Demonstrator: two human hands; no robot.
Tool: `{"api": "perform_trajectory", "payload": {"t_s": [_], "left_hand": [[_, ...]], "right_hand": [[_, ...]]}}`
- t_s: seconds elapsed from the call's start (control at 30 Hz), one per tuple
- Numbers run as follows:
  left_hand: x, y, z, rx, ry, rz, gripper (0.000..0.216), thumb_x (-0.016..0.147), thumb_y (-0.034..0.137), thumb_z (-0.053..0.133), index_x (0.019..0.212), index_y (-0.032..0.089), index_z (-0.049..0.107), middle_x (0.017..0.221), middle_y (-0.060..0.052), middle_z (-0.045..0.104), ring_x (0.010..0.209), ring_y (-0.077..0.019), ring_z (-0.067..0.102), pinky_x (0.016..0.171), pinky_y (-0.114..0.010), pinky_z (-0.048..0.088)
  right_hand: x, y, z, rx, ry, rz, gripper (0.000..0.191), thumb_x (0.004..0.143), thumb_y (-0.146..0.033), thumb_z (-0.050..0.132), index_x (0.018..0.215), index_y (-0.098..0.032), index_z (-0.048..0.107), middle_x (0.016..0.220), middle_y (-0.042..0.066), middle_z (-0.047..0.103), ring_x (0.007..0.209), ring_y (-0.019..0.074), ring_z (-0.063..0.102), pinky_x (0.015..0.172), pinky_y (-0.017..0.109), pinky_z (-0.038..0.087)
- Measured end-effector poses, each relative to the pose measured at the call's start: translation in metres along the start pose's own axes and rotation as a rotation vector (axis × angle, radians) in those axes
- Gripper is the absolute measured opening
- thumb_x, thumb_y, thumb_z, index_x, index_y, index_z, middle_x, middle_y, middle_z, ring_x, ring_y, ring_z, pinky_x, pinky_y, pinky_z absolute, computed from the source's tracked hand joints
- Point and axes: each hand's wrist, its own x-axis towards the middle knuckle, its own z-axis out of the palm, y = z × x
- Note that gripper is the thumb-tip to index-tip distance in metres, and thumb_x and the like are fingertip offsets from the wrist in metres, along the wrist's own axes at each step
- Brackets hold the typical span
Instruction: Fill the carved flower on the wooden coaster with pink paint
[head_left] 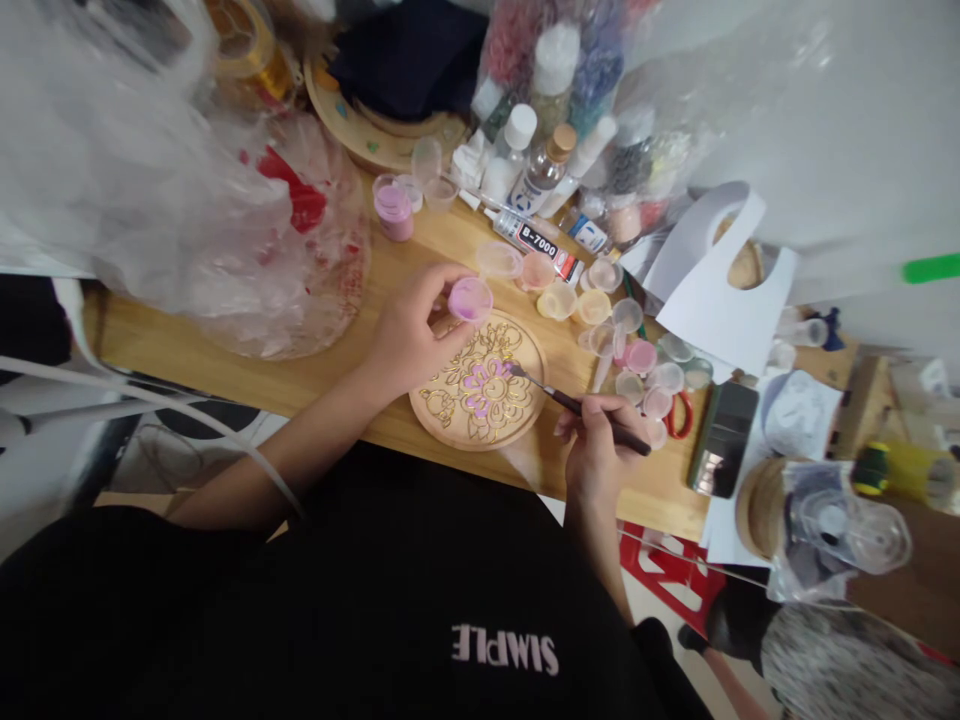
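Observation:
A round wooden disc (450, 415) with a gold-outlined flower pattern lies on the wooden table (210, 350); the middle flower is partly filled in pink. My left hand (409, 330) is closed round a small cup of pink paint (470, 298), held above the disc's far edge. My right hand (592, 445) pinches a thin dark brush (574, 404), whose tip touches the disc near the pink flower. Several small paint cups, such as the pink cup (641, 355), lie just right of the disc.
A B-7000 glue tube (536, 240) and bottles (544, 170) stand at the back. Crumpled clear plastic bags (172, 200) cover the left. A dark phone (724, 438), red scissors (681, 415) and white paper (712, 280) lie to the right.

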Motion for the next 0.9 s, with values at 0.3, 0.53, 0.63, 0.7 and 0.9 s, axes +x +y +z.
{"api": "perform_trajectory", "payload": {"t_s": [0.3,0.53,0.63,0.7,0.9], "left_hand": [[-0.0006,0.001,0.0009,0.028,-0.015,-0.068,0.038,0.092,0.014,0.078,0.127,0.025,0.069,0.124,-0.004,0.08,0.11,-0.0233,0.077,0.1,-0.035,0.067],[-0.0001,0.0003,0.0005,0.023,-0.017,-0.061,0.037,0.091,0.016,0.077,0.126,0.025,0.07,0.123,-0.005,0.08,0.11,-0.0241,0.076,0.1,-0.037,0.068],[-0.0001,0.0011,0.0004,0.027,-0.025,-0.078,0.036,0.091,0.016,0.076,0.126,0.024,0.07,0.124,-0.005,0.08,0.112,-0.0249,0.076,0.101,-0.038,0.068],[-0.0003,0.0017,0.0004,0.027,-0.023,-0.078,0.037,0.091,0.015,0.076,0.127,0.024,0.069,0.124,-0.005,0.08,0.113,-0.0245,0.076,0.101,-0.037,0.068],[0.0001,-0.001,0.0013,-0.002,-0.008,-0.023,0.036,0.092,0.015,0.074,0.127,0.024,0.067,0.125,-0.004,0.08,0.112,-0.022,0.077,0.1,-0.035,0.067]], "right_hand": [[0.0018,-0.0023,-0.0013,-0.03,0.038,0.026,0.031,0.084,-0.043,0.087,0.073,-0.022,0.067,0.052,-0.006,0.064,0.043,0.0111,0.057,0.043,0.022,0.041],[0.0039,-0.0039,-0.0017,-0.018,0.082,0.025,0.031,0.079,-0.043,0.089,0.069,-0.022,0.068,0.049,-0.007,0.064,0.039,0.0115,0.056,0.041,0.022,0.039],[0.0023,-0.0043,-0.0014,-0.035,0.07,0.028,0.033,0.081,-0.046,0.088,0.07,-0.023,0.068,0.05,-0.007,0.064,0.04,0.0117,0.056,0.042,0.023,0.04],[0.0009,-0.0038,-0.0011,-0.042,0.043,0.031,0.033,0.084,-0.046,0.087,0.072,-0.023,0.068,0.051,-0.007,0.064,0.041,0.0115,0.057,0.044,0.023,0.042],[-0.0008,0.0002,-0.0019,-0.02,-0.015,0.021,0.035,0.089,-0.047,0.088,0.076,-0.023,0.067,0.054,-0.007,0.065,0.043,0.0112,0.059,0.046,0.023,0.044]]}}
